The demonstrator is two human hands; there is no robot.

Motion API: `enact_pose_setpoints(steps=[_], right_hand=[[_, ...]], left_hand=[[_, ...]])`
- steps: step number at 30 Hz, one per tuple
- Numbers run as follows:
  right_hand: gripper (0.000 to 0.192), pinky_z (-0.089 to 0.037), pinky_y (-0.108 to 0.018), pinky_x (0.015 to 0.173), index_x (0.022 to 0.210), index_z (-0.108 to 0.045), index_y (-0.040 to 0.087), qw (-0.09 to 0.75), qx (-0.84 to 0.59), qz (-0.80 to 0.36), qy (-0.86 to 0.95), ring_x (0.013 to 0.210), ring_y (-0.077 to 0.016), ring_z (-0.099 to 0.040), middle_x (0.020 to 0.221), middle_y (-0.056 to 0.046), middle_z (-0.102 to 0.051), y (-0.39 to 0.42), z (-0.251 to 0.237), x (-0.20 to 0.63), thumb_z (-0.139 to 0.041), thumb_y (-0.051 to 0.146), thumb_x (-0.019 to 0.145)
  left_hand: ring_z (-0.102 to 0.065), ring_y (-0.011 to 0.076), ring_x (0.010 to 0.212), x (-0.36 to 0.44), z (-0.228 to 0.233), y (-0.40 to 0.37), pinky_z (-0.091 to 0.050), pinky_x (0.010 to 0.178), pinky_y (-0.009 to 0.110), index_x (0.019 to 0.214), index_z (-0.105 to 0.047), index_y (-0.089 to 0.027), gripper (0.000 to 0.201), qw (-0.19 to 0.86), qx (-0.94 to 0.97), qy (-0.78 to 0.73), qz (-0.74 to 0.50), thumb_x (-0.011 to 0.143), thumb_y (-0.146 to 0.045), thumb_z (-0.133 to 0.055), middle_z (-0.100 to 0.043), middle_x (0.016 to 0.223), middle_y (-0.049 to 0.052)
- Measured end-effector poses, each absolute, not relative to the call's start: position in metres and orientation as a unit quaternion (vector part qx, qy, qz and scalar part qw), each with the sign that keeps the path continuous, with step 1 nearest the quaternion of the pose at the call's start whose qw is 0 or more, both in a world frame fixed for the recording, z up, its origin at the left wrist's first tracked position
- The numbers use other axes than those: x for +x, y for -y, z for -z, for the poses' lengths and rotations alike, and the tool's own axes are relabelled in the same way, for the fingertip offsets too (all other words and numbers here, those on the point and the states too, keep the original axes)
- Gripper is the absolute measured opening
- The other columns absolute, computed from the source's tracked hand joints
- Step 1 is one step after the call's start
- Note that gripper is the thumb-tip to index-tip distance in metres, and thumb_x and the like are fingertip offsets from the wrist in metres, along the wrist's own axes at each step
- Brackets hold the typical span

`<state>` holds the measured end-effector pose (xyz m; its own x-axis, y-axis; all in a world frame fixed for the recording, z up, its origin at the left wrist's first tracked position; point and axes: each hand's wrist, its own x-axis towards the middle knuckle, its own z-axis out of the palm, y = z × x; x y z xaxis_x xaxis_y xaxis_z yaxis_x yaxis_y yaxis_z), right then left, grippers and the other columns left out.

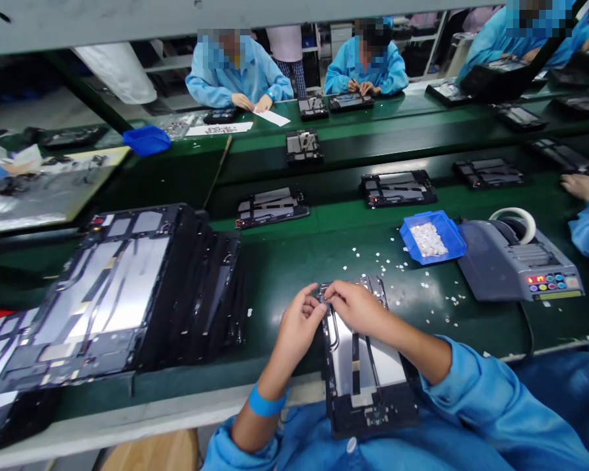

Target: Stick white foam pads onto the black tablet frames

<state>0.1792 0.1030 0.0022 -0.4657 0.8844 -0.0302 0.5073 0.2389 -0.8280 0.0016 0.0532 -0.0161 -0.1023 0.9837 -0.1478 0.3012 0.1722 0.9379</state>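
Observation:
An opened tablet (341, 353) with silver battery packs and dark ribbon cables lies in front of me, its near end over the table's edge against my blue smock. My left hand (298, 324) is at its far left corner, thumb and fingers closed in a pinch. Over the same corner, my right hand (356, 306) bends its fingers down onto the frame, the tips close together. Whatever is between the fingertips of either hand is too small or hidden to make out. A blue band (266, 401) circles my left wrist.
A tall stack of opened tablets (112, 294) stands at left. To the right are a blue tray (432, 237) of small white pieces and a grey tape dispenser (520, 255). White scraps (385, 265) dot the green table. More tablets (397, 188) lie beyond; co-workers (238, 72) sit opposite.

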Motion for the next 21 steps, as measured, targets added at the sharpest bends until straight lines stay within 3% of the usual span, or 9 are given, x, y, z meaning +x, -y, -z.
enact_pose_setpoints(steps=[3,6,9,14,21], right_hand=[[0.028,-0.05,-0.032,0.095,0.115,-0.07,0.016,0.251,-0.518,-0.357,0.736,0.106,-0.0216,-0.07,0.114,-0.011,-0.076,-0.105,-0.002,0.182,-0.05,0.009,0.096],[0.033,-0.049,-0.036,0.102,0.121,-0.071,0.016,0.22,-0.504,-0.348,0.759,0.112,-0.0233,-0.069,0.12,-0.013,-0.075,-0.107,-0.001,0.181,-0.048,0.011,0.098],[0.033,-0.05,-0.036,0.1,0.118,-0.073,0.017,0.201,-0.465,-0.379,0.774,0.109,-0.0236,-0.07,0.117,-0.012,-0.076,-0.106,-0.001,0.176,-0.047,0.01,0.098],[0.031,-0.051,-0.032,0.095,0.112,-0.071,0.02,0.274,-0.468,-0.395,0.741,0.105,-0.0199,-0.069,0.111,-0.007,-0.076,-0.101,-0.001,0.183,-0.049,0.006,0.095],[0.026,-0.053,-0.03,0.089,0.109,-0.076,0.021,0.257,-0.45,-0.507,0.688,0.098,-0.0198,-0.071,0.106,-0.005,-0.078,-0.104,0.002,0.184,-0.055,0.015,0.095]], left_hand=[[-0.063,0.0153,0.073,0.0,0.019,-0.053,-0.051,0.071,0.03,0.13,-0.064,-0.016,0.045,0.409,0.539,-0.632,-0.378,0.087,-0.03,-0.064,-0.067,0.087,0.002],[-0.063,0.0155,0.071,0.002,0.017,-0.054,-0.051,0.07,0.03,0.129,-0.066,-0.015,0.042,0.382,0.557,-0.642,-0.363,0.089,-0.028,-0.062,-0.068,0.087,0.002],[-0.063,0.0163,0.072,0.006,0.011,-0.056,-0.052,0.069,0.03,0.125,-0.068,-0.018,0.038,0.356,0.589,-0.643,-0.335,0.088,-0.025,-0.063,-0.068,0.087,0.003],[-0.062,0.0171,0.073,0.012,0.006,-0.056,-0.051,0.071,0.03,0.103,-0.073,-0.022,0.021,0.312,0.624,-0.636,-0.329,0.085,-0.02,-0.065,-0.066,0.088,0.002],[-0.063,0.0175,0.082,0.015,0.013,-0.057,-0.052,0.076,0.029,0.095,-0.07,-0.022,0.014,0.351,0.616,-0.595,-0.379,0.091,-0.018,-0.057,-0.068,0.093,0.004]])
